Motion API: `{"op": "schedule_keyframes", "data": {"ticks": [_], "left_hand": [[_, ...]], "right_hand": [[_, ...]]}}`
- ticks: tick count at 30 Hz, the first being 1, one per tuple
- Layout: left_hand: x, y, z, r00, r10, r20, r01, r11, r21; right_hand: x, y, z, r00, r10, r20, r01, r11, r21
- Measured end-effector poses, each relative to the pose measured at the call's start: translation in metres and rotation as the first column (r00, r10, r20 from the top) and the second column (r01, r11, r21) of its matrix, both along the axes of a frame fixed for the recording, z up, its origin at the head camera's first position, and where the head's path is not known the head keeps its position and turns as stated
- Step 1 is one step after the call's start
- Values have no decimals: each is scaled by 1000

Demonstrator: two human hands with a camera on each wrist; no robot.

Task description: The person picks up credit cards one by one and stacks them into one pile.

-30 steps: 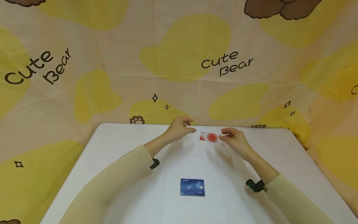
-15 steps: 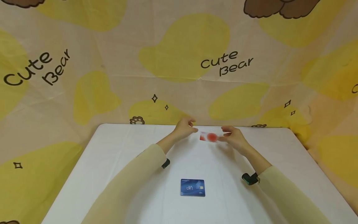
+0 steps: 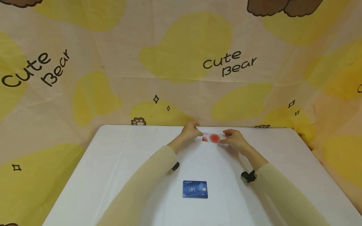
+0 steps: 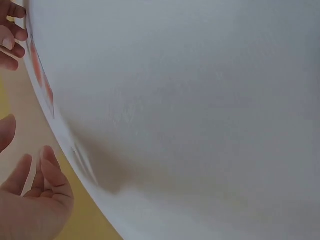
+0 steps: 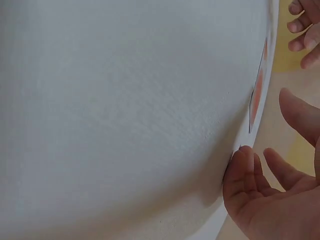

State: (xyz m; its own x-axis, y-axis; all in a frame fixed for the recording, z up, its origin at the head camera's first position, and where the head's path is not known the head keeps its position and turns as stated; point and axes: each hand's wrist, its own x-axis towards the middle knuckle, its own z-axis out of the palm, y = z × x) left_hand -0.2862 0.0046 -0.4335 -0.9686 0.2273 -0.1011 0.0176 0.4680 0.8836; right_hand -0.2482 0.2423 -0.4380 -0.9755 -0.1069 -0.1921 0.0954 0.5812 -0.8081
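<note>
A white and red card [image 3: 214,138] lies on the white table near its far edge. My left hand [image 3: 190,131] is at the card's left side, its thumb tip close to the left edge. At the right side, the thumb of my right hand [image 3: 236,141] overlaps the card's right end in the head view. Both hands have loosely bent fingers, with thumbs apart from them. In the left wrist view the card [image 4: 42,75] appears as a thin sliver, and a gap shows between it and my left hand [image 4: 37,195]. Whether either thumb touches the card is unclear.
A blue card [image 3: 195,189] with VIP lettering lies nearer to me on the white table [image 3: 113,175], upside down to my view. Behind the table hangs a yellow and beige cloth [image 3: 175,47] with bear prints. Dark devices sit at both wrists.
My left hand has moved right, up to the red and white card's left side. My right hand has shifted slightly left over its right end. Both cards stay in place.
</note>
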Motion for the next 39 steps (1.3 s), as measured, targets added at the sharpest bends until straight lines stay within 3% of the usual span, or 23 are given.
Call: {"op": "schedule_keyframes", "data": {"ticks": [9, 16, 20, 24, 34, 39], "left_hand": [[1, 5, -11, 1000, -12, 27, 12, 1000, 10], [-4, 11, -19, 1000, -12, 2, 12, 996, -93], [-8, 14, -22, 999, -32, -15, 28, 982, -185], [-9, 15, -21, 999, -40, -28, 31, 964, -265], [-3, 14, -14, 989, -141, -39, 121, 939, -322], [-3, 14, -14, 987, -153, -51, 127, 930, -346]], "right_hand": [[-9, 3, -8, 999, 47, 8, -48, 992, 115], [-14, 6, -13, 998, 66, -22, -60, 981, 187], [-14, 5, -15, 996, 74, -46, -62, 974, 218], [-16, 3, -15, 995, 82, -54, -69, 975, 212], [-17, 0, -14, 996, 81, -32, -72, 972, 224], [-16, -3, -15, 997, 58, -51, -47, 980, 192]]}}
